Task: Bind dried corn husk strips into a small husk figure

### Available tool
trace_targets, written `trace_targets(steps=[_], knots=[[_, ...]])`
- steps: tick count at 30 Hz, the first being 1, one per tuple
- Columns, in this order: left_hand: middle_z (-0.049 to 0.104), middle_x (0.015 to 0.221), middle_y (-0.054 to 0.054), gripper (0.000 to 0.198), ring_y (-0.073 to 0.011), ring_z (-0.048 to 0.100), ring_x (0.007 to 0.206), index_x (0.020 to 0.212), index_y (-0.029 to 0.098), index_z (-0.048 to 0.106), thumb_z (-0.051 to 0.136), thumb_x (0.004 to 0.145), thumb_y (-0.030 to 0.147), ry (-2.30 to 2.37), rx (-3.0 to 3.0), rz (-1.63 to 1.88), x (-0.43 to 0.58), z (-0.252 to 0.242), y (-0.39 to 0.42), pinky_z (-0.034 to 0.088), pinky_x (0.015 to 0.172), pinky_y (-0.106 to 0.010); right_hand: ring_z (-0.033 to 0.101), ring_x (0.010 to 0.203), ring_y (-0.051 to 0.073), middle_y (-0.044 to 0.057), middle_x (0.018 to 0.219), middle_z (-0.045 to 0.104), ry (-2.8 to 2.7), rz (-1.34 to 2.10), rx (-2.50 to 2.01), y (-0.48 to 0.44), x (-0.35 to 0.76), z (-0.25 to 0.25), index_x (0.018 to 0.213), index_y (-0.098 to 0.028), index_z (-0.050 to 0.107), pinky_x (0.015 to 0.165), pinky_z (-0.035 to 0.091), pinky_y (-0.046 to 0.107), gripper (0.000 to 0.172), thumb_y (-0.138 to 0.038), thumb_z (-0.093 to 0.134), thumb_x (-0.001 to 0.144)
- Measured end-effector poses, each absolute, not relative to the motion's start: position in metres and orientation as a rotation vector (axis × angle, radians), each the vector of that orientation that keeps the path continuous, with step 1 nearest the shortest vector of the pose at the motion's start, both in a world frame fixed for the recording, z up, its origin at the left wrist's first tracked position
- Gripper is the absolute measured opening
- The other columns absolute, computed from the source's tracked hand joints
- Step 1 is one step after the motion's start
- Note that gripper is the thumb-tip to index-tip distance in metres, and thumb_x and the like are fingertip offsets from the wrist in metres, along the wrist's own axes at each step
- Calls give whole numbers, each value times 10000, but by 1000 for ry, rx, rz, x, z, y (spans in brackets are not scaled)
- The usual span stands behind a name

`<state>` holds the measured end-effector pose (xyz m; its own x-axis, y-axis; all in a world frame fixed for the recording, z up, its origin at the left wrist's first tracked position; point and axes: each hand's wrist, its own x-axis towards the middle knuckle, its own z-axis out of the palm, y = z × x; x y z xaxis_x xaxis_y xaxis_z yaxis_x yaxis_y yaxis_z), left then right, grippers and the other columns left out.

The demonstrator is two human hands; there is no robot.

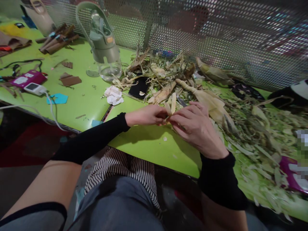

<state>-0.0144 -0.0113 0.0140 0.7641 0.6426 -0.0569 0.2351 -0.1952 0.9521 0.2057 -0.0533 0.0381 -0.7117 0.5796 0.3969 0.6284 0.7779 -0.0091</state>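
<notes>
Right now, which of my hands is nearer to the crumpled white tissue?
Your left. The left hand is to the right of the crumpled white tissue and nearer your body, not touching it; the right hand is farther right, beyond the left one.

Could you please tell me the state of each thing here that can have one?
Pale strip, sticking upward
Left hand, pinching strip
Right hand, pinching strip
Green-topped bottle, upright, lidded
Tissue, crumpled
Dried leaves, heaped
Brown rolls, piled together
White box, cable plugged in
</notes>
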Motion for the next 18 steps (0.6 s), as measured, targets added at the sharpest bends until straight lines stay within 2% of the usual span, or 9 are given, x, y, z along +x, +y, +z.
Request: trace_targets(steps=[2, 6, 9, 12, 15, 18], knots=[[718, 884, -30, 127, -110, 638, 789, 954, 127, 682, 575, 892, 99, 698, 1817, 432, -15, 16, -12, 503, 777, -244, 626, 862, 266, 30, 852, 759, -2565, -221, -895, -54, 202, 35, 938, -291, 688, 1060, 465, 560, 146, -263, 579, 1030], [677, 781, -7, 53, -107, 583, 727, 844, 128, 670, 631, 867, 101, 737, 1903, 440, -14, 16, -12, 479, 749, -255, 655, 842, 252, 20, 811, 763, -2544, -242, -869, -55, 195, 31, 1008, -279, 674, 1050, 484, 542, 159, -162, 565, 1007], [712, 888, -26, 120, -112, 629, 786, 978, 121, 677, 596, 895, 89, 714, 1751, 477, -14, 16, -10, 525, 838, -295, 700, 934, 269, 50, 941, 795, -2432, -218, -902, -55, 196, 32, 1019, -266, 686, 1018, 507, 532, 56, -237, 643, 999], [729, 1005, -58, 240, -107, 662, 845, 1140, 115, 635, 540, 927, 56, 692, 1541, 530, -14, 14, -9, 542, 897, -329, 718, 1024, 302, 93, 1096, 794, -2230, -231, -1006, -55, 201, 36, 1040, -250, 734, 933, 542, 500, 93, -314, 721, 973], [731, 1004, -62, 210, -110, 670, 856, 1137, 116, 628, 581, 936, 82, 649, 1461, 528, -13, 11, -10, 544, 907, -340, 728, 979, 279, 77, 1029, 775, -2158, -118, -1046, -55, 201, 37, 1004, -264, 769, 855, 568, 447, 92, -302, 686, 997], [735, 1022, -57, 148, -124, 699, 926, 1075, 123, 644, 620, 932, 96, 579, 1436, 515, -12, 9, -12, 541, 953, -343, 731, 972, 267, 69, 1013, 775, -2176, -15, -1013, -54, 197, 32, 987, -267, 782, 852, 579, 433, 110, -298, 677, 1003]])
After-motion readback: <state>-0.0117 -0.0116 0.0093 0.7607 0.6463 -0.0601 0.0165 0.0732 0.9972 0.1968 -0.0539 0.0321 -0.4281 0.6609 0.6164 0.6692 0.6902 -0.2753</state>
